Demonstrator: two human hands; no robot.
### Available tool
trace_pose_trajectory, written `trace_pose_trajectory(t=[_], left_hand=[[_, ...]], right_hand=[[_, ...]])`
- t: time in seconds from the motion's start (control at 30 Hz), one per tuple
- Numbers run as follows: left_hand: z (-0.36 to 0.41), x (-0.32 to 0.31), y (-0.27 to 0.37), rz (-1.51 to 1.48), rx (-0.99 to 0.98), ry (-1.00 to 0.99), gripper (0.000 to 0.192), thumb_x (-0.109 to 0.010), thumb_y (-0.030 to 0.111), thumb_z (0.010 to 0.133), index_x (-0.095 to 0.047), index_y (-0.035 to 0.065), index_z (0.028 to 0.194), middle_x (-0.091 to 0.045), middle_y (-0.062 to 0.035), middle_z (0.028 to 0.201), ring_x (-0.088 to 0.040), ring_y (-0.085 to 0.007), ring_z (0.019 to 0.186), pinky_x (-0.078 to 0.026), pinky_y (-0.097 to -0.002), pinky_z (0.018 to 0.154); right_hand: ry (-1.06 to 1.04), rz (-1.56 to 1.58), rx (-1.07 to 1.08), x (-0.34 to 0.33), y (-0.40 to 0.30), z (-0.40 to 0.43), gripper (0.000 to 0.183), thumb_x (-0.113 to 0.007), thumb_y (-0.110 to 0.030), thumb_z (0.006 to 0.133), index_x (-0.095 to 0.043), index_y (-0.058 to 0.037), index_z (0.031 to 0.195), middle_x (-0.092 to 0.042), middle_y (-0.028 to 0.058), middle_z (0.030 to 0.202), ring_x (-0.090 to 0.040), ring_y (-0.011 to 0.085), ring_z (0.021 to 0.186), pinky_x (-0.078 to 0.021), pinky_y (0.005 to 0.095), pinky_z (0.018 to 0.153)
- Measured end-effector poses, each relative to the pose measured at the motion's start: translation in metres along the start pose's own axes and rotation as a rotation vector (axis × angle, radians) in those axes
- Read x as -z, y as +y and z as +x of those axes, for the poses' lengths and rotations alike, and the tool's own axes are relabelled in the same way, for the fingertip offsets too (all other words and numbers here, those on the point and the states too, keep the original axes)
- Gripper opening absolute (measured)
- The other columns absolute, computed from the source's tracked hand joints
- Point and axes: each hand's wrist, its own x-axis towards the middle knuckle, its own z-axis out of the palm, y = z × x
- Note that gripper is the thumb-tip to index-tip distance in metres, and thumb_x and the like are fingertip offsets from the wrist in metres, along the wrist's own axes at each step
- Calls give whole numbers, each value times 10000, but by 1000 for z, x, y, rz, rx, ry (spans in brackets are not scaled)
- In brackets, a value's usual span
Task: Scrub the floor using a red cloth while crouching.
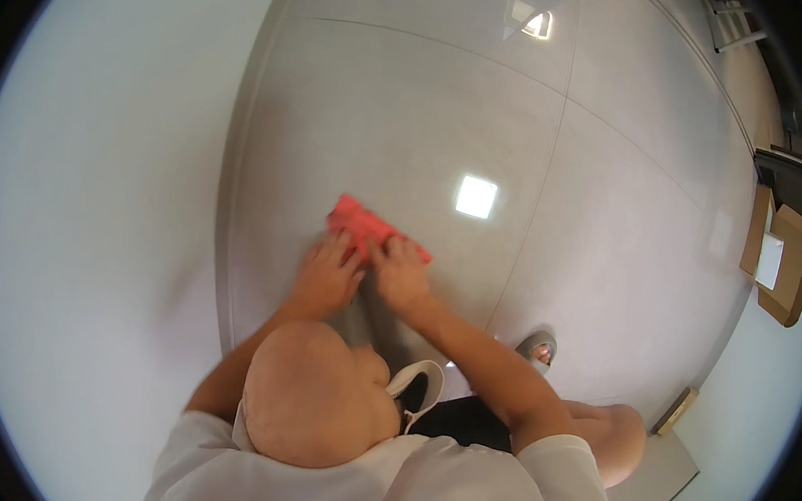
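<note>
A red cloth, bunched and partly blurred, lies on the glossy tiled floor in front of my bent knee. My left hand rests on the cloth's left part with the fingers bent over its near edge. Beside it, my right hand presses on the right part, its fingers curled onto the fabric. The two hands are close together. How firmly either one grips the cloth is hard to tell, since the fingertips are partly hidden in it.
A pale wall with a baseboard runs along the left. At the right stand an opened cardboard box and a small wooden block by the wall. My sandalled foot is on the floor. A metal ladder-like frame shows at upper right.
</note>
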Motion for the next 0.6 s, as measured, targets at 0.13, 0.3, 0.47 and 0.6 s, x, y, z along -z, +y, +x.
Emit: trace_pose_trajectory(t=[0.13,0.3,0.47,0.6], left_hand=[[-17,-5,-13,18,220,63,472,-731,338,924,-693,94,1326,-453,-234,1605,-477,-428,1444,-432,-554,1117],[143,22,-50,20,7,92,508,-672,388,959,-659,156,1410,-442,-167,1641,-416,-351,1507,-394,-533,1160],[229,19,-24,61,-230,-26,555,-658,404,956,-638,140,1444,-446,-140,1644,-388,-344,1526,-379,-519,1178],[189,5,-14,84,-208,-133,545,-657,344,944,-641,89,1425,-474,-170,1608,-428,-363,1493,-399,-514,1155]], right_hand=[[122,-52,128,-15,-23,42,508,-619,-161,926,-618,-123,1433,-603,206,1203,-577,403,1205,-512,480,1040],[187,-48,-257,38,28,129,529,-620,-168,942,-573,-134,1467,-595,207,1256,-609,413,1157,-560,484,963],[308,-23,-488,69,84,122,501,-594,-172,970,-575,-153,1470,-612,220,1252,-624,424,1116,-566,509,930],[329,-58,-500,29,64,100,454,-599,-192,977,-603,-99,1421,-640,239,1200,-641,426,1062,-559,525,883]])
